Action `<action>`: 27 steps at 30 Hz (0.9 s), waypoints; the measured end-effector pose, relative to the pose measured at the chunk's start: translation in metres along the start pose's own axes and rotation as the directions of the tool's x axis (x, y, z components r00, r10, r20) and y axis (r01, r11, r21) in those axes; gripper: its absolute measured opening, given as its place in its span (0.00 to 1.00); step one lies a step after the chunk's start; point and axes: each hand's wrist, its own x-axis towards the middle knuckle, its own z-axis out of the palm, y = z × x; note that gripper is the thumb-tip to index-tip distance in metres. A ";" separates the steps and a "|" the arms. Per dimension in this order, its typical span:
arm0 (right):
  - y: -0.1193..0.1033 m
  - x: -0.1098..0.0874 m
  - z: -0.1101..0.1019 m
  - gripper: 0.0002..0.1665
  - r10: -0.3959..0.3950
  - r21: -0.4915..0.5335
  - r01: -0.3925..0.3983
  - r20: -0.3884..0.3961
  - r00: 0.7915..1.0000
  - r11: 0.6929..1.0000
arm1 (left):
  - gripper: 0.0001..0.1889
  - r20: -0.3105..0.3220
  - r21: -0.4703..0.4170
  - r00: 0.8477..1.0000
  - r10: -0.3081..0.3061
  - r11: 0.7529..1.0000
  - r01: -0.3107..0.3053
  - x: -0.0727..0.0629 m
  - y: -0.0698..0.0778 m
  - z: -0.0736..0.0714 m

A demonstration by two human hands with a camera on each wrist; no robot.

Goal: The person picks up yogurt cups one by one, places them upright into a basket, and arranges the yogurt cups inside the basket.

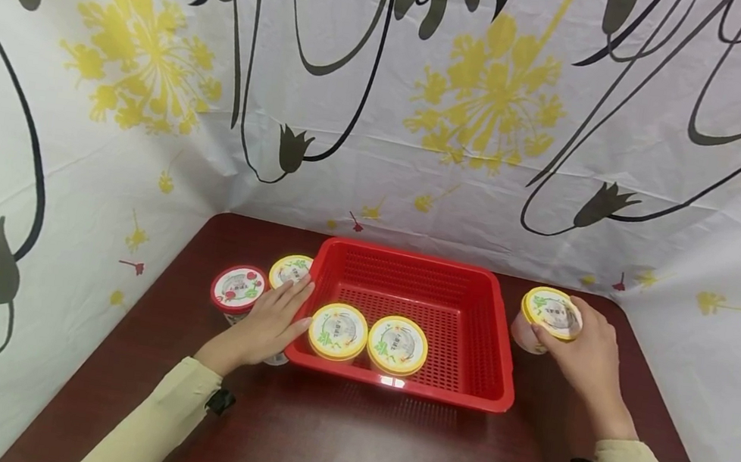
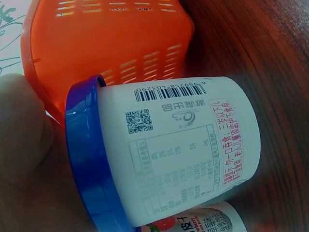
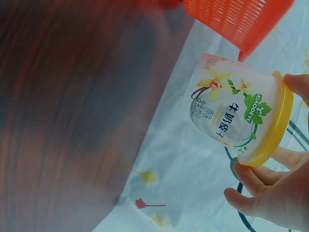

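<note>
My right hand grips a yellow-lidded tub by its lid, to the right of the red basket. In the right wrist view, thumb and fingers pinch the yellow lid, and the white tub hangs tilted. At the basket's left rim, my left hand lies with its fingers extended. Beneath that hand, mostly hidden in the head view, is a white tub with a blue lid. Two yellow-lidded tubs stand inside the basket, along its near side.
Left of the basket stand a red-lidded tub and another yellow-lidded tub, partly behind my left fingers. The dark wooden table is bordered by a patterned white cloth at the back and sides.
</note>
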 end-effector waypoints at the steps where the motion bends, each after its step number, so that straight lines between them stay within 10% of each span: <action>1: -0.001 0.000 -0.001 0.47 -0.002 -0.001 0.002 -0.001 1.000 1.000 | 0.41 -0.001 0.001 1.000 0.002 1.000 -0.002 0.000 0.000 0.000; 27: -0.028 0.004 -0.025 0.47 -0.049 0.049 0.052 -0.058 0.997 0.997 | 0.41 -0.008 0.009 1.000 0.003 1.000 -0.003 0.000 0.000 0.000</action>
